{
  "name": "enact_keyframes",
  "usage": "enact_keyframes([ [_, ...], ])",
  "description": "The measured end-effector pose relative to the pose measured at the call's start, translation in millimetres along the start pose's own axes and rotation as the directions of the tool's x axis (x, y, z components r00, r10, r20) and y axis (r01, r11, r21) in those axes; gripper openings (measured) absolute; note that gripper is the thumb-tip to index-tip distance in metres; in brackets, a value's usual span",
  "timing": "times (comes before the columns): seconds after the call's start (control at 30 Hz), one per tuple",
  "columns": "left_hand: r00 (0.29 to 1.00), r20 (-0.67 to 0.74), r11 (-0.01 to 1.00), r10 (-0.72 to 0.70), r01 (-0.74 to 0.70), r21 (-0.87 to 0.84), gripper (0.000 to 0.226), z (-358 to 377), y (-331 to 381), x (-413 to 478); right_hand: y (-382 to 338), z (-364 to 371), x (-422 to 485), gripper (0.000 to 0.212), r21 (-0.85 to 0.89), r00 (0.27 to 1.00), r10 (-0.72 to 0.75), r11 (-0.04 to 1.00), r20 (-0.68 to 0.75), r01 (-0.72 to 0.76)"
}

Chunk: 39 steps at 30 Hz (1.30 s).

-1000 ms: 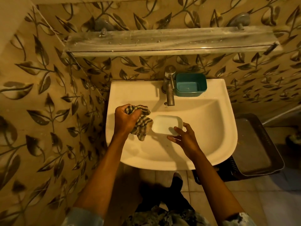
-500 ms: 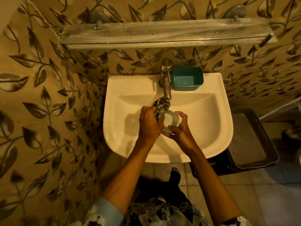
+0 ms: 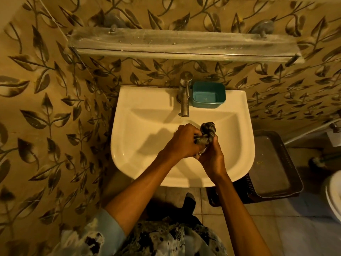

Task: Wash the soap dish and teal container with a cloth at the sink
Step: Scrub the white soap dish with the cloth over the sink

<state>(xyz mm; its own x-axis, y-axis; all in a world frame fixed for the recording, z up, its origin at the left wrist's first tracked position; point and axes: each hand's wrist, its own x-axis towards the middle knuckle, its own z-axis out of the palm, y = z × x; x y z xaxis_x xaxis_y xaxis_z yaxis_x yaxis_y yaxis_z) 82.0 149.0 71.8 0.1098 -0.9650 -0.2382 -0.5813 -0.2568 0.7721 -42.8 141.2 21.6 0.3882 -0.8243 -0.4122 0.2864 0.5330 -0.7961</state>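
Observation:
Over the white sink [image 3: 127, 115] basin, both my hands meet just below the tap. My left hand [image 3: 184, 142] grips a bunched checked cloth [image 3: 208, 133] and presses it against what my right hand [image 3: 212, 158] holds. The white soap dish [image 3: 202, 150] is almost wholly hidden between cloth and fingers; only a pale sliver shows, with my right hand curled round it from below. The teal container [image 3: 209, 97] stands upright on the sink's back ledge, right beside the tap, untouched.
A metal tap [image 3: 184, 102] juts over the basin from the back ledge. A glass shelf [image 3: 184, 44] runs along the leaf-patterned wall above. A dark lidded basket [image 3: 273, 165] stands on the floor right of the sink, and a white toilet edge [image 3: 335, 193] shows far right.
My left hand has carried the cloth from the basin's left onto the soap dish. The dish, plainly visible a second ago, is now covered by cloth and fingers.

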Motion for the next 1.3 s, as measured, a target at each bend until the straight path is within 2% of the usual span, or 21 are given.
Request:
enact_keyframes([
  [0.1,0.976,-0.207,0.988,0.065,-0.033,0.154,0.012,0,0,2,-12,8,-4,0.036,-0.104,1.000,-0.028,0.994,-0.011,0.027],
  [0.17,0.952,-0.301,0.973,0.048,0.024,0.232,0.014,-9,-4,8,-16,10,-9,0.046,-0.149,0.999,-0.040,0.988,-0.011,0.038],
  [0.27,0.930,-0.367,0.952,-0.006,0.118,0.281,0.017,-16,-6,14,-10,12,-15,0.053,-0.214,0.994,-0.104,0.971,0.043,0.111],
  [0.33,0.930,-0.368,0.968,-0.012,0.103,0.228,0.017,-7,0,10,-8,15,-16,0.065,-0.266,0.987,-0.153,0.950,0.054,0.162],
  [0.4,0.949,-0.314,0.993,-0.036,0.069,0.093,0.015,3,6,3,-13,13,-16,0.057,-0.314,0.982,-0.174,0.931,0.068,0.187],
  [0.5,0.993,-0.118,0.998,0.021,-0.027,-0.048,0.012,12,11,-3,-26,-1,-13,0.040,-0.318,0.981,-0.169,0.929,0.092,0.190],
  [0.63,0.988,0.038,0.986,0.148,-0.145,-0.086,0.027,6,17,-1,-50,-15,-13,0.039,-0.215,0.987,-0.058,0.973,0.148,0.089],
  [0.73,0.966,0.131,0.975,0.223,-0.223,-0.017,0.032,1,16,-2,-66,-23,-16,0.050,-0.122,0.988,0.070,0.991,0.139,-0.053],
  [0.8,0.940,0.208,0.957,0.271,-0.287,0.052,0.034,-1,15,-3,-73,-28,-20,0.057,-0.126,0.983,0.126,0.986,0.137,-0.108],
  [0.93,0.854,0.380,0.862,0.356,-0.457,0.220,0.047,-3,18,-3,-76,-37,-24,0.036,-0.234,0.980,0.142,0.966,0.138,-0.106],
  [1.03,0.796,0.436,0.751,0.420,-0.574,0.325,0.046,-6,20,-3,-73,-44,-24,0.032,-0.264,0.983,0.146,0.958,0.110,-0.113],
  [1.1,0.759,0.445,0.653,0.475,-0.643,0.399,0.044,-5,16,-6,-71,-46,-24,0.031,-0.294,0.982,0.158,0.948,0.099,-0.123],
  [1.17,0.756,0.425,0.590,0.497,-0.654,0.473,0.043,-1,8,-9,-70,-49,-23,0.030,-0.293,0.982,0.171,0.946,0.081,-0.141],
  [1.3,0.804,0.316,0.577,0.504,-0.585,0.569,0.040,3,-5,-11,-71,-55,-20,0.030,-0.284,0.979,0.196,0.943,0.056,-0.173],
])
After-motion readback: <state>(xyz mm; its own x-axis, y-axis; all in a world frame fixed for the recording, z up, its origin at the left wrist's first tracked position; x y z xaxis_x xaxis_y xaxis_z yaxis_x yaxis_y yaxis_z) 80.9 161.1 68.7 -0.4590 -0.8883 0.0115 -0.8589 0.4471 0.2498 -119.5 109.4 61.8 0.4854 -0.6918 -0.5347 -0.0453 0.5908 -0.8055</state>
